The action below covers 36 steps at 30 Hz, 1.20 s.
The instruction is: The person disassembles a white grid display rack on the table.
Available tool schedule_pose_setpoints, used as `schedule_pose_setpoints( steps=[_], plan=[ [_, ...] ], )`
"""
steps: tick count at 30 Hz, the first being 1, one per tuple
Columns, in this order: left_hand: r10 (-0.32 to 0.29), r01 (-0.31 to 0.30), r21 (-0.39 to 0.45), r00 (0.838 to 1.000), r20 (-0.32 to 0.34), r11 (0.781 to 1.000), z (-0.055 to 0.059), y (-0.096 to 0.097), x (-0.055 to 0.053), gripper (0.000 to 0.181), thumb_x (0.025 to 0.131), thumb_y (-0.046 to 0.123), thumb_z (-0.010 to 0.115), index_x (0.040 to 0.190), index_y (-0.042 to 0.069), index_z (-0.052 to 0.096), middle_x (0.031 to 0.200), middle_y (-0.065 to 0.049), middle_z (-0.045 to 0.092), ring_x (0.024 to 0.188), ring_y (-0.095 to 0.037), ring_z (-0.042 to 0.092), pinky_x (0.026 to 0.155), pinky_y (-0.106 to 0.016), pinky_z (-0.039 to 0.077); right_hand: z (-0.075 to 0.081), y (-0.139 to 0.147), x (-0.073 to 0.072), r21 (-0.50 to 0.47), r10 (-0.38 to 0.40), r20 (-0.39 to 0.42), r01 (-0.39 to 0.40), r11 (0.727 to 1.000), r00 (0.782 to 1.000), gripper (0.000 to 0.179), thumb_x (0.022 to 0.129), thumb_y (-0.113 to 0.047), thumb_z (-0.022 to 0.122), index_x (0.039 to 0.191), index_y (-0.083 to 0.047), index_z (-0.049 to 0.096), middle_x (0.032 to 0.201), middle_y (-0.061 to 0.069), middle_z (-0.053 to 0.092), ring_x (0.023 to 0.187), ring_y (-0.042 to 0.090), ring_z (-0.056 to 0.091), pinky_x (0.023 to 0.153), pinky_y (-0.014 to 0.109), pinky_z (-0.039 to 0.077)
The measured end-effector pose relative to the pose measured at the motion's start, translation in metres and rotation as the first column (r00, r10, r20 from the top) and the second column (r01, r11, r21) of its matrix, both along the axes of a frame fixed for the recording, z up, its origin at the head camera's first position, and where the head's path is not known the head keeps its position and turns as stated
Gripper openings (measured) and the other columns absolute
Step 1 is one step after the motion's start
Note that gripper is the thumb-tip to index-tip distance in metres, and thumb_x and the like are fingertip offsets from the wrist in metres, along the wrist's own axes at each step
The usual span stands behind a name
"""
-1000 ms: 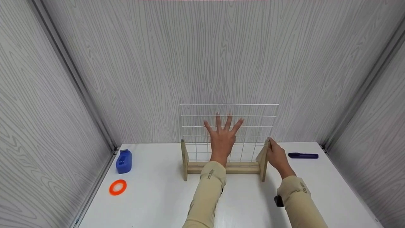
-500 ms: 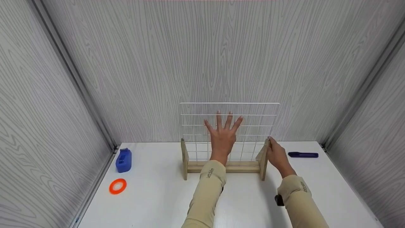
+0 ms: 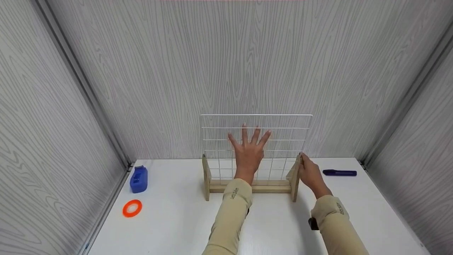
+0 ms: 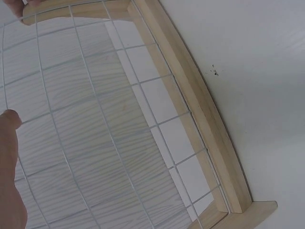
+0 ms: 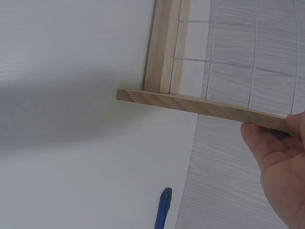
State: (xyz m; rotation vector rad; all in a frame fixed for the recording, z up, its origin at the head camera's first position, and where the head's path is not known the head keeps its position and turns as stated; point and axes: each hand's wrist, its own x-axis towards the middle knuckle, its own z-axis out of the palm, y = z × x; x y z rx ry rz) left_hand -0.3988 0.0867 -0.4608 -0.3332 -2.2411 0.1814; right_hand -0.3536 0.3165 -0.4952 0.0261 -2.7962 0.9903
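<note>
Left hand [image 3: 249, 152] splayed wide at white wire grid [image 3: 279, 140], palm contact hard to judge; right hand [image 3: 310, 173] pinching right wooden side panel [image 3: 296, 180] near top; wooden crossbar [image 3: 272, 188] below both hands; blue cutter [image 3: 339, 173] right of pinch; orange ring [image 3: 132, 214] far left.

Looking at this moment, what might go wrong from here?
The wire grid rises well above its wooden end pieces, and the left hand is spread across it, so a hard push might tip or bend it.

The right hand grips only the right end piece; the left end piece has no hand on it, so the stand could twist.

The dark blue tool lies just right of the right hand and might get knocked.
</note>
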Motion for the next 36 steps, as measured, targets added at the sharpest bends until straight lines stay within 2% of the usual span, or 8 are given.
schedule_pose_setpoints(
  steps=[7,14,19,24,27,36],
  plan=[
    [-0.004,0.004,0.006,1.000,-0.004,1.000,0.002,-0.001,0.001,0.070,0.091,0.052,0.069,0.153,0.052,0.036,0.157,0.014,0.046,0.147,-0.036,0.043,0.104,-0.079,0.035,0.003,0.000,0.002,0.005,-0.003,0.003,0.003,1.000,1.000,0.054,0.105,-0.005,0.032,0.156,0.010,0.023,0.152,0.037,0.039,0.141,0.051,0.040,0.116,0.061,0.034],
    [-0.003,0.003,0.008,1.000,-0.008,1.000,0.003,-0.001,0.001,0.069,0.090,0.051,0.069,0.151,0.052,0.038,0.156,0.014,0.048,0.146,-0.036,0.044,0.103,-0.078,0.036,0.002,0.000,0.003,0.000,-0.002,0.019,0.001,1.000,1.000,0.054,0.106,-0.006,0.032,0.156,0.010,0.022,0.153,0.037,0.038,0.141,0.051,0.040,0.117,0.061,0.034],
    [0.001,-0.001,-0.014,1.000,0.006,1.000,0.014,0.000,0.002,0.069,0.092,0.052,0.068,0.153,0.052,0.035,0.158,0.015,0.046,0.148,-0.035,0.042,0.105,-0.077,0.036,0.003,0.001,0.002,0.003,-0.001,0.025,0.001,1.000,1.000,0.054,0.106,-0.007,0.033,0.156,0.010,0.023,0.153,0.037,0.038,0.141,0.051,0.040,0.116,0.062,0.034],
    [-0.011,0.011,0.004,0.999,-0.038,1.000,0.029,0.002,0.000,0.066,0.093,0.048,0.066,0.153,0.051,0.036,0.158,0.015,0.045,0.148,-0.034,0.042,0.106,-0.077,0.035,0.005,0.001,0.000,-0.006,-0.001,0.036,0.001,1.000,0.999,0.055,0.106,-0.009,0.033,0.157,0.010,0.021,0.152,0.038,0.038,0.141,0.051,0.040,0.116,0.062,0.035],
    [-0.023,0.024,0.024,0.998,-0.053,0.999,0.031,0.001,-0.002,0.065,0.092,0.047,0.068,0.150,0.050,0.041,0.156,0.014,0.049,0.147,-0.034,0.043,0.105,-0.077,0.035,0.005,0.001,0.000,-0.008,0.000,0.046,0.000,1.000,0.999,0.056,0.106,-0.010,0.032,0.157,0.010,0.020,0.152,0.038,0.037,0.141,0.051,0.040,0.116,0.062,0.034],
    [-0.021,0.021,0.024,1.000,-0.015,0.999,0.036,-0.004,0.000,0.066,0.092,0.051,0.067,0.152,0.050,0.039,0.157,0.011,0.048,0.147,-0.034,0.043,0.105,-0.076,0.036,0.003,-0.001,0.002,-0.008,-0.007,0.042,0.007,1.000,0.999,0.054,0.106,-0.008,0.032,0.156,0.012,0.020,0.151,0.039,0.038,0.141,0.051,0.040,0.117,0.061,0.034]
  ],
)
